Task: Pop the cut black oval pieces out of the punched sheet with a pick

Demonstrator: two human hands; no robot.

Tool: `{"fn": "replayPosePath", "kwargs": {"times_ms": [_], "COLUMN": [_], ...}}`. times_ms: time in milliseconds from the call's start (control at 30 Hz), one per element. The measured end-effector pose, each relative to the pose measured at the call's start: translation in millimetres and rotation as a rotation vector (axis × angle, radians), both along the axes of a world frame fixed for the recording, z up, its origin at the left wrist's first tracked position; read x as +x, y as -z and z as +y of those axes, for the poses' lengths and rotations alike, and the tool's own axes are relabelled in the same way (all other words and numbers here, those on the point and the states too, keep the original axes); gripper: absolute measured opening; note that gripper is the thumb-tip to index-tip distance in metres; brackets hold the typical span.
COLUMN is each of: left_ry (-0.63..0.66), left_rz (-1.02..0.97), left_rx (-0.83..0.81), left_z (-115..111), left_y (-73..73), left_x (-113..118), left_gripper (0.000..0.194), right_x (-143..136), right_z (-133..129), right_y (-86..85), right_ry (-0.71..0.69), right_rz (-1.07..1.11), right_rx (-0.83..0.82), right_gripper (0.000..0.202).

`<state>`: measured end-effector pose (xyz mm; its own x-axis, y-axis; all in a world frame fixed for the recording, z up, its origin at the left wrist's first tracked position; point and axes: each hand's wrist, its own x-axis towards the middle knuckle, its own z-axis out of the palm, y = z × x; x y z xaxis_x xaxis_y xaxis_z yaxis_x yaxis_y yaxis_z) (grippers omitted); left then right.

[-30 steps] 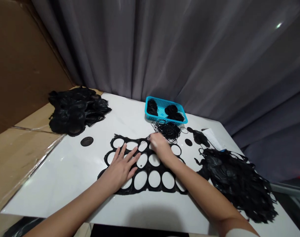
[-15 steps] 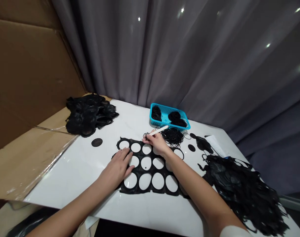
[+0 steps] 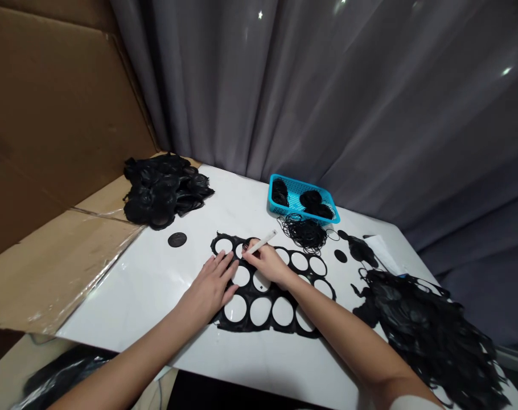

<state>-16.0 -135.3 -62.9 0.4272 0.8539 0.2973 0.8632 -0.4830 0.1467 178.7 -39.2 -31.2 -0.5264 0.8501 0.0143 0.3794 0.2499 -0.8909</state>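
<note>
A black rubbery sheet [image 3: 249, 294] with rows of round holes lies flat on the white table. My left hand [image 3: 212, 283] rests on the sheet's left side, palm down with fingers spread. In my right hand [image 3: 269, 263] is a slim white pen-like tool [image 3: 263, 241], pinched and slanting up to the right. That hand is over the upper row, near the second hole from the left, and its fingers hide the tool's tip. A thin dark edge or ring shows by the fingertips. Just beyond the sheet sits a heap of thin black rings [image 3: 307, 233].
A blue basket [image 3: 336, 218] holding bundles of black rings stands at the back. Piles of black sheets lie at left [image 3: 165, 191] and of black scraps at right [image 3: 430, 330]. Black discs [image 3: 177, 240] and a white paper piece [image 3: 385, 254] lie about. Cardboard [image 3: 58, 114] borders the left.
My right hand has moved left along the upper row with the white tool, relative to the sheet. My left hand stays on the sheet. The whole view has shifted slightly.
</note>
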Motion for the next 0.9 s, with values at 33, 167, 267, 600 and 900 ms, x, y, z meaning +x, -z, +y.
{"fn": "replayPosePath", "kwargs": {"times_ms": [33, 167, 267, 600, 900], "left_ry": [-0.001, -0.002, -0.004, -0.068, -0.094], "left_rz": [-0.002, -0.010, -0.019, -0.009, -0.046], "left_rx": [-0.002, -0.005, -0.002, 0.007, 0.021], "left_z": [0, 0, -1, -1, -7], "left_y": [-0.3, 0.1, 1.7, 3.6, -6.8], "left_x": [0, 1, 1, 2, -5], "left_gripper": [0.048, 0.049, 0.049, 0.046, 0.049], "right_x": [0, 0, -1, 38, 9], "right_z": [1, -1, -8, 54, 63], "right_y": [0.0, -0.2, 2.4, -17.8, -20.3], "right_ry": [-0.003, -0.025, -0.094, 0.425, 0.439], "right_rz": [-0.003, -0.018, -0.065, -0.216, 0.404], "right_rx": [0.006, 0.079, 0.262, 0.567, -0.258], "right_gripper": [0.014, 0.014, 0.017, 0.019, 0.018]}}
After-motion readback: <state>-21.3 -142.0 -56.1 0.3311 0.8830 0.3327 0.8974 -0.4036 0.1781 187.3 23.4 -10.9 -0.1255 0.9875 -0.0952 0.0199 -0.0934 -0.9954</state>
